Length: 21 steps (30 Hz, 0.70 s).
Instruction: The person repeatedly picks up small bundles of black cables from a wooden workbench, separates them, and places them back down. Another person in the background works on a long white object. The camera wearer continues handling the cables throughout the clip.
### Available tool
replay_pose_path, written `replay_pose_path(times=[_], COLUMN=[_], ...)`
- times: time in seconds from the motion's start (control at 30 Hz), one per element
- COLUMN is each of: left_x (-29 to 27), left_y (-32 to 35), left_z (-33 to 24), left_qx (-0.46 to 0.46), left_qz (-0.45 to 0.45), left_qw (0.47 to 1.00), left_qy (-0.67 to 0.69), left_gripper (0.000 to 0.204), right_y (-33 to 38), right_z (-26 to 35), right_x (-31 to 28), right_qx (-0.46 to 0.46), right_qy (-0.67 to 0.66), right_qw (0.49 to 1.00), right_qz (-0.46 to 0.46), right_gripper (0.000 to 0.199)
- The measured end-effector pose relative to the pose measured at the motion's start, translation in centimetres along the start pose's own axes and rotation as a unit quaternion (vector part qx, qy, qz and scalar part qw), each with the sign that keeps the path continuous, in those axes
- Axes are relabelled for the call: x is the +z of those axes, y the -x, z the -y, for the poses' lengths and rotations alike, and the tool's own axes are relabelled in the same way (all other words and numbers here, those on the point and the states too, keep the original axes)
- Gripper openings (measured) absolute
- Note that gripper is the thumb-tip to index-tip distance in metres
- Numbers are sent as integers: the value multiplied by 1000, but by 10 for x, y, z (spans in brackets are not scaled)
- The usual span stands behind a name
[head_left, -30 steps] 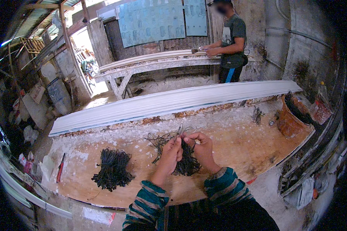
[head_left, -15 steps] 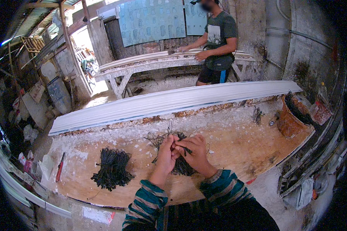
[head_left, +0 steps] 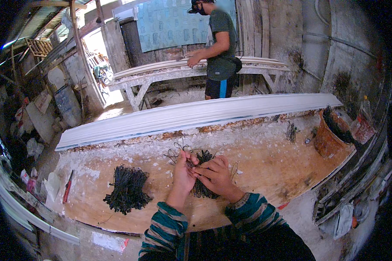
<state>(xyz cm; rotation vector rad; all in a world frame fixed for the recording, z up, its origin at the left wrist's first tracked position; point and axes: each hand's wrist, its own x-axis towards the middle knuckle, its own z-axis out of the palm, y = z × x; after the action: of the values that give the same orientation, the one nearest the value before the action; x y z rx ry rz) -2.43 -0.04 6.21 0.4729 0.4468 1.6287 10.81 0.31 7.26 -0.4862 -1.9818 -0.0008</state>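
Over the middle of the wooden board, my left hand (head_left: 185, 175) and my right hand (head_left: 220, 176) meet, fingertips pinched close together. Thin black cord (head_left: 177, 150) loops out above the left fingers; how much of it sits in each pinch is hidden. Beneath and behind both hands lies a loose pile of black cord loops (head_left: 203, 191), partly covered by them. To the left, a thick bundle of similar black cord loops (head_left: 126, 189) rests on the board, gathered at its middle.
A long white moulding (head_left: 200, 114) runs along the board's far edge. An orange-brown bucket (head_left: 329, 137) stands far right, near a small tangle of cord (head_left: 291, 132). A red-handled tool (head_left: 68, 188) lies left. Beyond, a co-worker (head_left: 221, 48) stands at a white-stained bench (head_left: 161, 76).
My hands stay over the pile, with the right fingers turned lower and more across the left. The co-worker has moved left along the bench and now faces left.
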Motion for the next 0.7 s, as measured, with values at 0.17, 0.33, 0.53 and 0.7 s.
replay_pose_path(times=[0.17, 0.33, 0.53, 0.7], left_x=[6, 9, 2, 6], left_y=[5, 1, 1, 7], left_z=[-6, -3, -12, -10], left_qx=[-2, 16, 5, -120], left_qz=[21, 11, 33, 82], left_qw=[1000, 998, 999, 989], left_qy=[18, 54, 29, -34], left_gripper=[28, 27, 27, 27], right_y=[0, 1, 3, -3], right_z=[-5, -6, -8, -4], right_x=[1, 3, -2, -7], right_qx=[22, 7, 14, 158], right_qy=[0, -35, -71, -66], right_qw=[1000, 999, 997, 981], right_qz=[-16, 9, 25, -95], right_gripper=[21, 16, 13, 20])
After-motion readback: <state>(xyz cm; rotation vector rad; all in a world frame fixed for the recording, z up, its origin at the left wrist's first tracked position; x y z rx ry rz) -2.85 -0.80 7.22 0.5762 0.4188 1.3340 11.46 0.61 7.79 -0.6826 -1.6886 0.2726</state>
